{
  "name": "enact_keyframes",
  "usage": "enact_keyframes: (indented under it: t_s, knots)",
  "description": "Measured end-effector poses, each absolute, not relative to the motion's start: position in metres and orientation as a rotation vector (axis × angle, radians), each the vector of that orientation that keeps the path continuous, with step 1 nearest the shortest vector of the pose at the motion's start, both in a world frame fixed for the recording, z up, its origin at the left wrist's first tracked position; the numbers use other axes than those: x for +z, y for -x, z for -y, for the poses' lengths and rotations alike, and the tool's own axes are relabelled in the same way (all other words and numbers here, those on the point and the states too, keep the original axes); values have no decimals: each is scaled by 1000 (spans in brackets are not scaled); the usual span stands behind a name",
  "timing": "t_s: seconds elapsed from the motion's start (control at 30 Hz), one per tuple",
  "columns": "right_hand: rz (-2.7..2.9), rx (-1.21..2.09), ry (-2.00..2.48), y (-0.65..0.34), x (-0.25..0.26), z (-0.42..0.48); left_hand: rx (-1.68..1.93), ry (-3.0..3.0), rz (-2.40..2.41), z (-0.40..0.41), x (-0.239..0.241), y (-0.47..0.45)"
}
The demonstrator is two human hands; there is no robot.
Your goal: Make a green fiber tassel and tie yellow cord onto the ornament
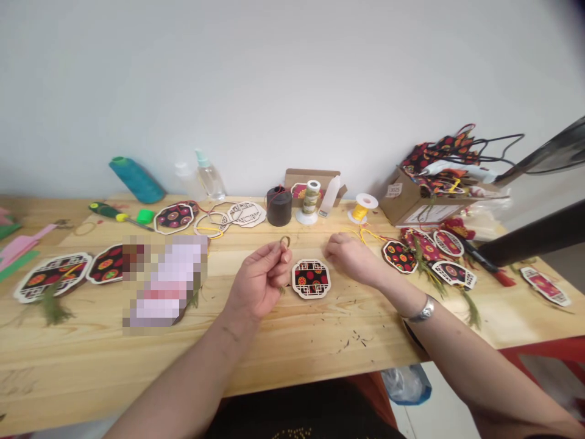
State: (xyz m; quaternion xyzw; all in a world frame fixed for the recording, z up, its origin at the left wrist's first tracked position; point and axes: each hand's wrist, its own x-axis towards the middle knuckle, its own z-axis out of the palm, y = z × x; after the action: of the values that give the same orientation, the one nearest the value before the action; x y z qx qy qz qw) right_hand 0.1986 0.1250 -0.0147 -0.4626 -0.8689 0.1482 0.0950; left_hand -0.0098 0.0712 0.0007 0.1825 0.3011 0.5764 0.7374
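My left hand [262,280] is closed in a pinch, holding a small olive-green loop of cord [286,241] upright above the table. A bit of green thread shows below its fingers. Just right of it lies a wooden ornament [311,278] with lattice edges and black-red patterned fabric in its middle; neither hand clearly touches it. My right hand [353,257] is at the ornament's upper right, low over the wooden table [274,341], its fingers curled in. Whatever those fingertips may hold is hidden.
Along the wall stand a black thread spool [279,207], a green thread spool [311,198], a yellow spool [361,209] and a teal cone [137,180]. A filled cardboard box [411,207] and a black lamp arm [534,231] are right. Several finished ornaments flank both hands; a blurred phone-like patch [169,283] lies left.
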Motion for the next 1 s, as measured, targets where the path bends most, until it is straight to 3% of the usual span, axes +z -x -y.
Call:
enact_keyframes:
  t_s: [0.13,0.3,0.4,1.0]
  knots:
    - [2376,470,1434,-197,-12,-128,1252,-434,-702,-71,-5,6]
    - [1633,1122,1328,-171,2,-110,1298,-444,-792,-70,-11,1]
    - [1397,1327,1266,-146,5,-95,1320,-428,-833,-70,-14,-1]
    - [1421,818,1358,-130,-5,-91,1253,-547,-892,-67,-19,-7]
